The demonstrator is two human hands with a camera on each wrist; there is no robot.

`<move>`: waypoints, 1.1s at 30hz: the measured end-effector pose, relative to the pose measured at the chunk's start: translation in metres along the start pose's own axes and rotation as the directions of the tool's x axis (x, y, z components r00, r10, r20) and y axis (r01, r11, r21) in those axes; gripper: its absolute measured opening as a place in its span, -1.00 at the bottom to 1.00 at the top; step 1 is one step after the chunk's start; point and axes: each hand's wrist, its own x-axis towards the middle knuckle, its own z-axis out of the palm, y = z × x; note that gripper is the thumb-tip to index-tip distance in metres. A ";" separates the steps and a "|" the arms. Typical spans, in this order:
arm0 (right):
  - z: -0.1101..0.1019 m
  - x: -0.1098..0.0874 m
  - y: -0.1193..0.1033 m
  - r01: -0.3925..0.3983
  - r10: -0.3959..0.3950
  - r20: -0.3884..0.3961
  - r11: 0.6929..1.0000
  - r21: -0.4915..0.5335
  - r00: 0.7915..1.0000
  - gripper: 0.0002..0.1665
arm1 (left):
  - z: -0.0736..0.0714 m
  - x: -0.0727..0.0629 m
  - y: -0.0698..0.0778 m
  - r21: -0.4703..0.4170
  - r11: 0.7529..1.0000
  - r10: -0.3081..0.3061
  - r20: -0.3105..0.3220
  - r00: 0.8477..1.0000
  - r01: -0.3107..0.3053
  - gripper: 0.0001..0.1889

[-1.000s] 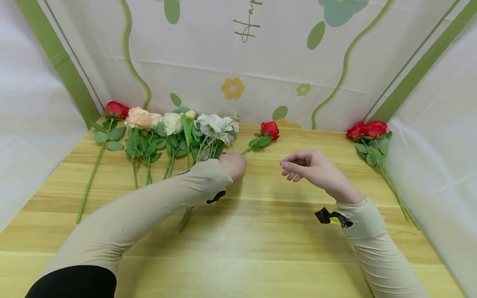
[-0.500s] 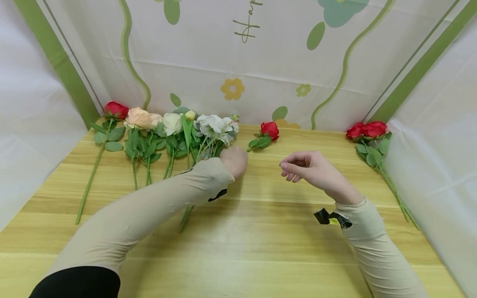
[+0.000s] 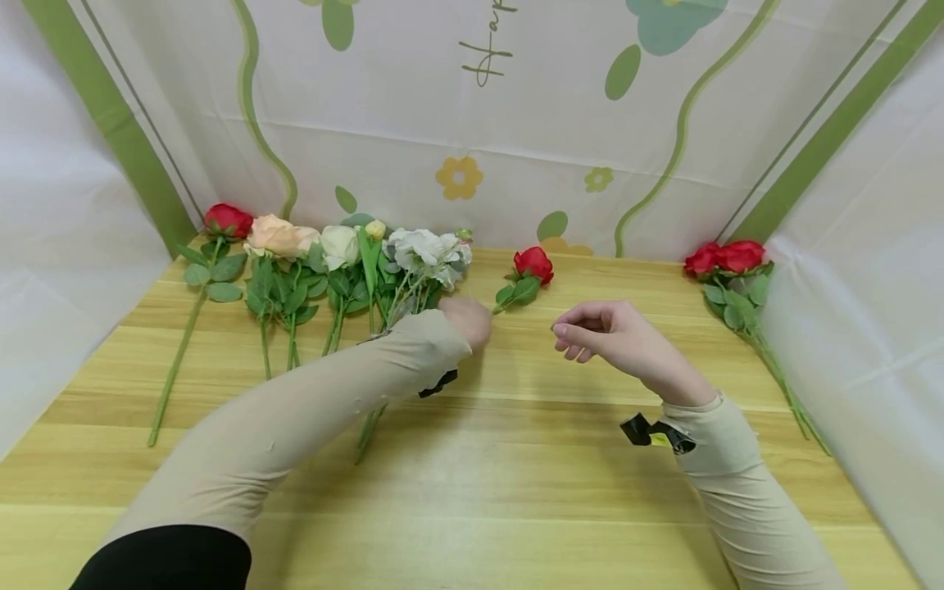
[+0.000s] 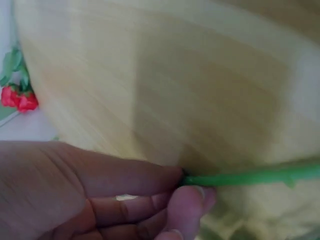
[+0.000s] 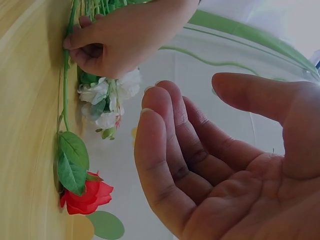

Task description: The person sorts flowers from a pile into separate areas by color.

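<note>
Now listed: one red rose [image 3: 534, 264], upper centre of the frame, right of the white blossoms [image 3: 420, 248]. Bloom [image 5: 87, 197] and leaves [image 5: 71, 172] sit slightly lower than half a second ago; I judge its lie is being adjusted. Left hand [image 3: 469, 321]: pinching the slim green stem [image 4: 250, 177] near the worktop [image 3: 479, 508]. Right hand [image 3: 618, 338]: apart, fingers loosely bent, holding nothing. Petals: layered, bright.
</note>
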 end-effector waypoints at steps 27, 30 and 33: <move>0.016 -0.005 -0.005 0.076 -0.066 -0.146 0.995 0.067 0.987 -0.59 | 0.013 -0.071 0.003 -0.809 0.269 0.124 -0.509 0.852 -0.523 -0.84; 0.024 -0.007 -0.010 0.111 -0.097 -0.144 0.989 0.096 0.985 -0.60 | 0.014 -0.077 0.005 -0.760 0.252 0.077 -0.601 0.796 -0.599 -0.87; 0.030 -0.010 -0.015 0.142 -0.128 -0.121 0.983 0.117 0.984 -0.64 | 0.012 -0.079 0.005 -0.712 0.249 0.040 -0.670 0.742 -0.656 -0.88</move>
